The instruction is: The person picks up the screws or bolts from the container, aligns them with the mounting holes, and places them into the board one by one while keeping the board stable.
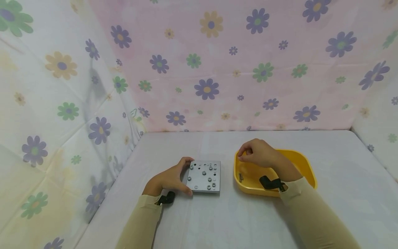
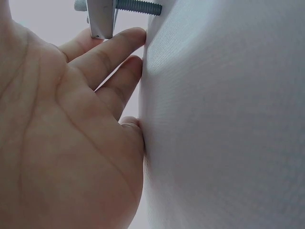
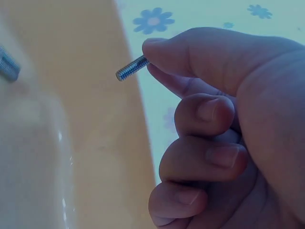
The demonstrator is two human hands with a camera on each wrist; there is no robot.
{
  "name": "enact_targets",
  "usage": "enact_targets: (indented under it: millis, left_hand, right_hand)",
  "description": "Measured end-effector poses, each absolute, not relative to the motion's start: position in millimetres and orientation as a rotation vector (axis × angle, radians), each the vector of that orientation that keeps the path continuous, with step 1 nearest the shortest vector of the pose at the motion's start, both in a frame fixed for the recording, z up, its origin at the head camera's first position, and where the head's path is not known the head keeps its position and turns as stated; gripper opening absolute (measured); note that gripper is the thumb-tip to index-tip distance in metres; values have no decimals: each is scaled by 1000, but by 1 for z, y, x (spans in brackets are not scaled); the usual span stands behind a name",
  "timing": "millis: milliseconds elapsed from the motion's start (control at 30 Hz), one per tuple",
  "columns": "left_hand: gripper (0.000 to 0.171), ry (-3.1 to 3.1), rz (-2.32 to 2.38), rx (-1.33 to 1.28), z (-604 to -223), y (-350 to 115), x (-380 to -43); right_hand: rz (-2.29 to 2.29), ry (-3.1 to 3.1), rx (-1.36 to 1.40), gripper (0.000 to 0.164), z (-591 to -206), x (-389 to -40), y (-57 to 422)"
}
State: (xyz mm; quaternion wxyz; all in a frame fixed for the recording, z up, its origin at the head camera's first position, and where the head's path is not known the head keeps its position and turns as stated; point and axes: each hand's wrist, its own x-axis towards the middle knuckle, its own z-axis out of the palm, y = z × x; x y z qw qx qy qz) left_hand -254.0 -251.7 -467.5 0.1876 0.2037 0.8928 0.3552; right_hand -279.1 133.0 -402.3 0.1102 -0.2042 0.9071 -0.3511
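A square metal plate with holes and several socket-head bolts lies in front of my left hand. The left thumb and fingers span the plate's left side and hold it at the near and far corners. From the left wrist, the plate's edge shows with a bolt's threaded shank sticking out beneath it toward the table. My right hand, over the yellow tray, pinches a small bolt between thumb and index finger. Its threaded end points out; its head is hidden by the fingertips.
Loose bolts lie in the tray's left part. The tray stands right of the plate on a white-covered table. Flowered cloth hangs behind the table and at both sides. A black wrist camera sits on each forearm.
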Motion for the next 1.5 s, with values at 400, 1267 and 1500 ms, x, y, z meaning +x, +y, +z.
enact_targets:
  millis: [400, 1267, 1500]
  left_hand:
    - [125, 2506, 1000, 591, -465, -251, -253]
    - [125, 2503, 996, 607, -464, -252, -253]
    - [125, 2496, 995, 592, -464, -251, -252]
  right_hand:
    - [-1154, 2665, -567, 9, -401, -272, 130]
    - [-1396, 2601, -565, 7, -402, -258, 111]
    - [-1416, 2593, -588, 4, -403, -256, 105]
